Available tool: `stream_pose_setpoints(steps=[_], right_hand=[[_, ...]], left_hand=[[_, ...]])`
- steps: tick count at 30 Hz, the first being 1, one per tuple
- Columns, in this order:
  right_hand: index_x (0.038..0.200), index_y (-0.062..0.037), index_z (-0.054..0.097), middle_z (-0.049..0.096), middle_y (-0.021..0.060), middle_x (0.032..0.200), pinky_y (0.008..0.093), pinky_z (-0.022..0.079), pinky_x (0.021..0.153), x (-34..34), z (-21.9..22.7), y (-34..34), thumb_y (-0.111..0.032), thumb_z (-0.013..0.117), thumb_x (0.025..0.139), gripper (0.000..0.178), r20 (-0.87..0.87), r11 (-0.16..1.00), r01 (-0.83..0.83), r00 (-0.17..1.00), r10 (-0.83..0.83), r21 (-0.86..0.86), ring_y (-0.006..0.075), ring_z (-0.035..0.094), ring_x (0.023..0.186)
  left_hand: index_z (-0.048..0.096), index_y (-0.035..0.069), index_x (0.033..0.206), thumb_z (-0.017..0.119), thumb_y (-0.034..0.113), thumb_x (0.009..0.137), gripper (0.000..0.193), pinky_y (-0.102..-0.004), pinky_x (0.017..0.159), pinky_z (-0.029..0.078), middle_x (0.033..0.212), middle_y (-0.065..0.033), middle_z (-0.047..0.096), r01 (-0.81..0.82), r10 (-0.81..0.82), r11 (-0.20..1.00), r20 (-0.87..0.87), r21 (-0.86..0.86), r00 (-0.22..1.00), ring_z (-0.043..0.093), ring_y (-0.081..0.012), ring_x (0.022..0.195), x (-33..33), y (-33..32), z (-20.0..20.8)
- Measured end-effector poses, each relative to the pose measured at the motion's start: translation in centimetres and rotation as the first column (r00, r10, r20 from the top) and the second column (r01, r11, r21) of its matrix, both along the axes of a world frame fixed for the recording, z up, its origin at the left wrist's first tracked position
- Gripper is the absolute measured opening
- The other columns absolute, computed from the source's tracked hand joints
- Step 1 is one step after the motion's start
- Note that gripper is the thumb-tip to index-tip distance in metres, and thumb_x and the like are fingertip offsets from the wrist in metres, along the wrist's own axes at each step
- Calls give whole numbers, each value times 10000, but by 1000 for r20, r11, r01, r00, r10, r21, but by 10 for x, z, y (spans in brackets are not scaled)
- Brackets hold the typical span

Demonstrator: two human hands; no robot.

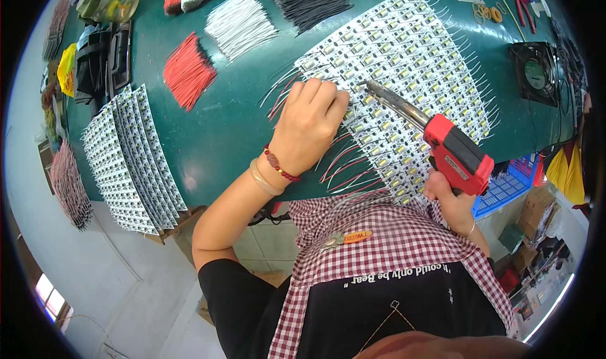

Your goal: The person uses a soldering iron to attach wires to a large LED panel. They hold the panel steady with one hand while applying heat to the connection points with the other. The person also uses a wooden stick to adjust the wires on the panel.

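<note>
A large white circuit board panel [404,62] with rows of small yellowish parts lies slanted on the green table. Short black, white and red wires [347,166] stick out along its left edge, and more wire ends fringe the right edge. My right hand [447,200] is closed round the handle of a red and black soldering gun [459,152]. Its metal tip touches or hovers just over the panel, close to my left fingers. At the panel's left edge my left hand [309,122] is closed in a pinch; its fingertips and whatever they hold are hidden.
Red wires [189,71], white wires [240,23] and black wires [306,2] lie in piles farther back. Stacked panels [129,163] overhang the table's left side. A black fan [536,73] stands at right, near red-handled pliers [524,8]. Below it sits a blue crate [508,185].
</note>
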State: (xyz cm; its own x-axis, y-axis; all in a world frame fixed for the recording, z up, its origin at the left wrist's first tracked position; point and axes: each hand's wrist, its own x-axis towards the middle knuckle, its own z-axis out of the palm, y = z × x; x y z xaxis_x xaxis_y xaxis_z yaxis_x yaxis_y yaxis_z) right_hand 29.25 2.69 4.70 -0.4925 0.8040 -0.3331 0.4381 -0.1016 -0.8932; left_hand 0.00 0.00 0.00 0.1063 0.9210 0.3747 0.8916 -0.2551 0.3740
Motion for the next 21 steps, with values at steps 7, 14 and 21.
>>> stream_pose_setpoints(steps=[7,14,21], right_hand=[[1074,-8,639,652,29,903,252,483,696,-10,-4,0,-103,705,843,258,-15,992,78,997,-80,-94,95,596,790],[1058,-11,642,655,31,884,258,488,671,-10,-9,0,-101,713,836,250,12,1000,23,1000,-23,4,97,602,744],[1096,32,565,594,45,742,261,468,568,-2,-8,-1,-83,630,890,244,-145,998,64,987,-67,-29,111,558,615]], left_hand=[[659,25,924,598,4,716,217,-326,661,387,755,-57,452,12,-11,1000,-33,15,999,481,-210,724,-5,2,0],[653,20,911,587,-2,713,210,-322,668,392,756,-58,452,13,-12,1000,-32,12,999,480,-213,724,-3,2,2],[655,36,895,596,20,713,192,-329,681,395,760,-48,468,10,-5,999,-111,42,994,497,-204,737,-4,2,1]])
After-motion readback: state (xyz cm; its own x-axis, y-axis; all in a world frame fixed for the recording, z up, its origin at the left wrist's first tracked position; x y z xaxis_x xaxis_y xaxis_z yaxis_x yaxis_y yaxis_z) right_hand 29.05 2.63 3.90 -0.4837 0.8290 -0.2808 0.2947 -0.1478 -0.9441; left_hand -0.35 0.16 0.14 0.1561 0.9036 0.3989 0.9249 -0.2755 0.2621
